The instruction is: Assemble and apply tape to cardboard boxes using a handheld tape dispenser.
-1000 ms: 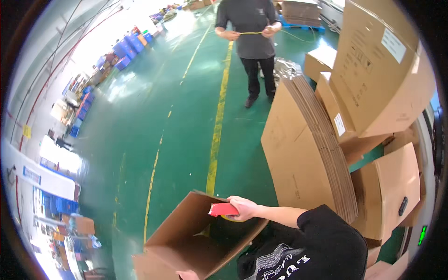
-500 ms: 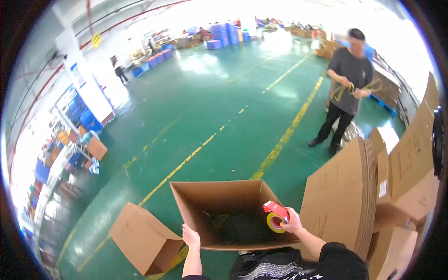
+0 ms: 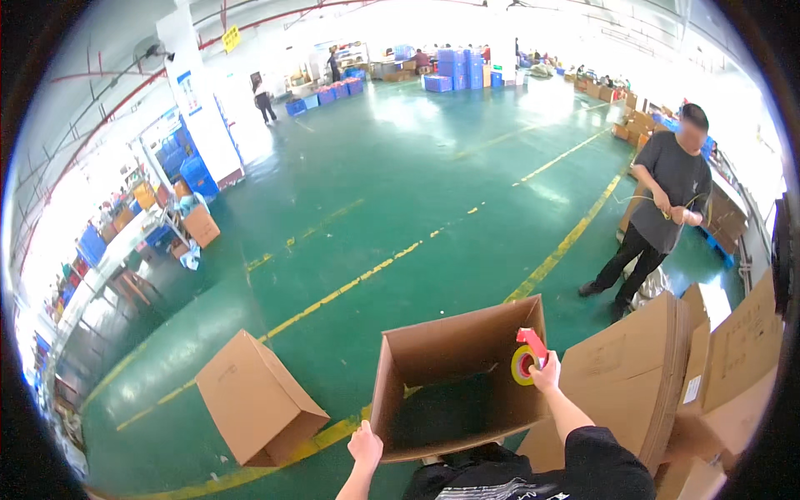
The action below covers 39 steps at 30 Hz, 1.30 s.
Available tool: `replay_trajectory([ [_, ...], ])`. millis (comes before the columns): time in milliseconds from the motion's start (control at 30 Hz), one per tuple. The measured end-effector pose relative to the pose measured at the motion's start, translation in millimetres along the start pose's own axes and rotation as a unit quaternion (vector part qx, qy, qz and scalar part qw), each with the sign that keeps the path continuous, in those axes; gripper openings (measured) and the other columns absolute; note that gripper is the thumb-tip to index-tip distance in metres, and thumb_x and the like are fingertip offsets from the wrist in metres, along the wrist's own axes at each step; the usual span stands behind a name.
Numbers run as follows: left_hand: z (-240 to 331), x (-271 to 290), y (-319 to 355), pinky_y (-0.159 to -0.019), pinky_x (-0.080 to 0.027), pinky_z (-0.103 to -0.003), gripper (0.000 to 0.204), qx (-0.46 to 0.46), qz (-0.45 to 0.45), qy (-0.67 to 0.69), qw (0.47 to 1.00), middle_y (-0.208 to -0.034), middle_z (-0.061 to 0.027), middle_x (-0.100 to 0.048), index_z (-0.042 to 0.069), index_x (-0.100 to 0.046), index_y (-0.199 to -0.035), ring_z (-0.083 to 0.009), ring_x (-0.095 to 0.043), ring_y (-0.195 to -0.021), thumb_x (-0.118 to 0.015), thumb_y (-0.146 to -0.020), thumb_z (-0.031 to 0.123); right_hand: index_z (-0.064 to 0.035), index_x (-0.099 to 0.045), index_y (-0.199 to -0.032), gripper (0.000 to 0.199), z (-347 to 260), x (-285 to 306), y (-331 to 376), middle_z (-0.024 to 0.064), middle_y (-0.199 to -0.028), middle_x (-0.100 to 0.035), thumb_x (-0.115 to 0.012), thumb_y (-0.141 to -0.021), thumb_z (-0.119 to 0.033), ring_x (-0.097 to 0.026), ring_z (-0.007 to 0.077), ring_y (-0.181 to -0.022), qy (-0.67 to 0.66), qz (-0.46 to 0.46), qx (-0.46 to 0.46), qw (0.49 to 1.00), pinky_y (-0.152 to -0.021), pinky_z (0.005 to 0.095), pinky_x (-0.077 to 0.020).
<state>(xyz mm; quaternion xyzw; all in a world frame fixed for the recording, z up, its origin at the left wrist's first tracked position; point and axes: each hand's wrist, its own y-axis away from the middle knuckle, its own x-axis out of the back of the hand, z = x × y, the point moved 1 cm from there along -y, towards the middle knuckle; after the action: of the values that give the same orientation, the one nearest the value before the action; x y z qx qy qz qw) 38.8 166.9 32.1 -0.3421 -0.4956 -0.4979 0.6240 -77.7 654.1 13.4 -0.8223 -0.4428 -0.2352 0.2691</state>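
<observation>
Right hand (image 3: 546, 377): raised at the far right wall of the open brown cardboard box (image 3: 457, 379), fingers wrapped around a red-handled tape dispenser with a yellow roll (image 3: 527, 357), which sits against the box's upper right corner.
Left hand (image 3: 365, 444): fingers curled over the near lower-left edge of the box, gripping the cardboard.
Open box: lies just in front of the person, on its side with its opening facing the camera, dark inside, on the green painted floor (image 3: 400, 192).
Second box: a closed brown cardboard carton (image 3: 257, 398) lies tilted on the floor to the left, apart from the open one.
Flat stock: a stack of flattened brown cardboard sheets (image 3: 646, 375) stands on edge just right of the right forearm, with more cartons behind it.
Floor markings: yellow painted lines (image 3: 350, 287) cross the floor, one passing under the boxes.
Co-worker: a person in a dark grey shirt and black trousers (image 3: 662, 208) stands well beyond the box on the right, both hands holding a thin yellowish strap.
Background: blue plastic crates (image 3: 462, 68) are stacked at the far end of the hall.
</observation>
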Motion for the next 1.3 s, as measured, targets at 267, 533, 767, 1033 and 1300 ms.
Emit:
replay_trajectory([
  [267,19.5,-30.6,-89.5,-0.08,-0.051,-0.049,0.033,0.015,0.023,0.088,0.996,-0.094,-0.023,-0.067,-0.001,-0.06,-0.108,-0.0412,-0.064,-0.09,-0.057,-0.084,0.022,0.0023,-0.052,-0.109,0.056,4.1,17.3,1.6,0.0229,-0.105,-0.057,-0.073,-0.061,-0.018,-0.057,0.0393,-0.101,0.031,-0.037,0.047,0.998,-0.088,0.0425,-0.0474],
  [533,77.4,-67.6,-102.8,-0.092,-0.044,-0.047,0.034,0.03,0.049,0.111,0.992,-0.107,-0.0237,-0.061,-0.002,-0.054,-0.117,-0.0398,-0.057,-0.104,-0.05,-0.085,0.009,0.0068,-0.054,-0.096,0.05,-14.0,12.9,12.9,0.0342,-0.128,-0.045,-0.075,-0.061,-0.023,-0.048,0.0466,-0.118,-0.012,-0.091,0.023,0.995,-0.101,0.0443,-0.0411],
  [767,116.3,-190.8,-61.2,-0.115,-0.013,-0.053,0.119,0.108,-0.204,-0.036,0.972,-0.156,-0.0248,-0.001,0.002,-0.002,-0.15,-0.0401,-0.003,-0.145,-0.073,-0.067,0.049,0.003,-0.051,-0.09,0.048,-27.6,-21.2,30.9,0.0339,-0.127,-0.043,-0.077,-0.06,-0.022,-0.038,0.0478,-0.126,-0.039,-0.11,0.043,0.992,-0.107,0.0459,-0.0341],
  [1033,74.1,-163.9,-86.4,-0.117,-0.013,-0.047,0.112,-0.066,-0.233,-0.022,0.97,-0.155,-0.026,-0.009,0.002,-0.012,-0.15,-0.043,-0.008,-0.143,-0.067,-0.071,0.061,0.0107,-0.057,-0.108,0.07,-15.4,-113.3,101.0,0.0347,-0.149,-0.017,-0.076,-0.063,-0.039,-0.014,0.0478,-0.141,-0.095,-0.332,0.059,0.936,-0.117,0.0473,-0.0149],
  [1300,78.9,-155.7,-43.0,-0.115,-0.006,-0.055,0.129,-0.089,-0.306,-0.079,0.945,-0.153,-0.0319,-0.004,0.001,0.001,-0.15,-0.0481,-0.002,-0.142,-0.059,-0.067,0.079,0.0023,-0.058,-0.12,0.069,-11.2,-145.2,69.3,0.018,-0.138,-0.047,-0.073,-0.063,-0.034,-0.046,0.0296,-0.128,-0.221,-0.447,-0.063,0.864,-0.107,0.0355,-0.0369],
])
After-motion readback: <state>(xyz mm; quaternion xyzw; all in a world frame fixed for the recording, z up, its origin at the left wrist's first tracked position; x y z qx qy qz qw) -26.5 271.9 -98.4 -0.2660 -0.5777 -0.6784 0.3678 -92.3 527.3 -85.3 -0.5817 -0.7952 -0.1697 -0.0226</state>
